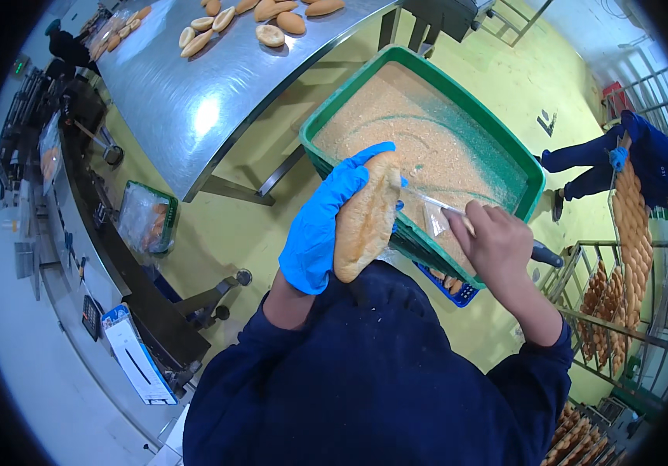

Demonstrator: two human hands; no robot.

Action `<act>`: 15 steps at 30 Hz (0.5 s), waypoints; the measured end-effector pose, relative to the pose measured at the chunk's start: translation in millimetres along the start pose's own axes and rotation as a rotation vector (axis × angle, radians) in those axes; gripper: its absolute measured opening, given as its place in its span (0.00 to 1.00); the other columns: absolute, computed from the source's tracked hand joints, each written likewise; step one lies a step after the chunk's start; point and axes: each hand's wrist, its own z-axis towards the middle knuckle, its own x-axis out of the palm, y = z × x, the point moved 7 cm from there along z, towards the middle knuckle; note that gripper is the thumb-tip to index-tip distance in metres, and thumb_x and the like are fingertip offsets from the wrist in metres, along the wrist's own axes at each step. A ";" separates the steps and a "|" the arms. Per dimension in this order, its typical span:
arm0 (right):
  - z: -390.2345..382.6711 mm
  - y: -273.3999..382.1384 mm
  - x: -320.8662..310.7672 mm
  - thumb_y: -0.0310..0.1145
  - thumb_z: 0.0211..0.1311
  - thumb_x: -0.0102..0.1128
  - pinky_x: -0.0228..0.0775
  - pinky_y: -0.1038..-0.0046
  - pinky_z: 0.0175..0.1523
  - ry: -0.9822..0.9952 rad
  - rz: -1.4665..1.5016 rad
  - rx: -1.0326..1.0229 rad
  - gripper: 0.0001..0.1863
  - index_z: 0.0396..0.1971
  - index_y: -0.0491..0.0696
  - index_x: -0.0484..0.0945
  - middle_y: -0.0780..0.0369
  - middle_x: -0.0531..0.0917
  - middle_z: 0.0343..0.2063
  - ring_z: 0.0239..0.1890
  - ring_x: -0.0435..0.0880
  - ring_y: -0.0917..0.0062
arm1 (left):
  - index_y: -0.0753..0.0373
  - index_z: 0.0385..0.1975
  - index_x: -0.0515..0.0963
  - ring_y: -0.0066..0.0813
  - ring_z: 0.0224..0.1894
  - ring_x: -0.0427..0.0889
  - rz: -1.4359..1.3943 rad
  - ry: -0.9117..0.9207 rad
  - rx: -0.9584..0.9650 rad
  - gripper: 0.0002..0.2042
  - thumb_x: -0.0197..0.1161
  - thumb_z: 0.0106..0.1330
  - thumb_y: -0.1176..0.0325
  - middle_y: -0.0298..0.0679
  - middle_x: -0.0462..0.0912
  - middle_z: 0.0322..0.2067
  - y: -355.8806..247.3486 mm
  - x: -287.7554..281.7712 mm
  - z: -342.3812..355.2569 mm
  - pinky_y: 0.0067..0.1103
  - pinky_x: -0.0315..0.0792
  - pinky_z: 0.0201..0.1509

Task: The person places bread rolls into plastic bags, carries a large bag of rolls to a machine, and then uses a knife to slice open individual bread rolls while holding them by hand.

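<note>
My left hand point(314, 233), in a blue glove, is closed around an oval bread roll point(369, 221). The roll has a golden crust with a paler, rough strip along its length. My bare right hand point(497, 245) is closed on a slim pale tool point(443, 205), whose thin end points toward the roll; its exact kind is unclear. A dark handle point(545, 254) shows beyond the right hand; whether it belongs to the same tool is hidden. Below both hands stands a green tub point(532, 182) with brown crumbs point(419, 109) spread over its bottom.
A steel table point(171, 93) at the upper left carries several bread rolls point(272, 15). Part of a blue crate point(462, 295) shows under the tub. A green crate point(167, 233) stands at left. At right, a co-worker point(645, 155) handles a bread-covered tray point(631, 217) beside a metal rack point(621, 330).
</note>
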 end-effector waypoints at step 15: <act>47.9 65.7 23.5 0.45 0.54 0.62 0.61 0.71 0.16 0.182 0.079 -0.158 0.18 0.15 0.52 0.68 0.65 0.68 0.08 0.12 0.72 0.74 | 0.66 0.61 0.61 0.32 0.52 0.72 -0.042 -0.012 0.046 0.24 0.44 0.70 0.59 0.42 0.70 0.55 -54.8 -49.0 0.5 0.26 0.68 0.54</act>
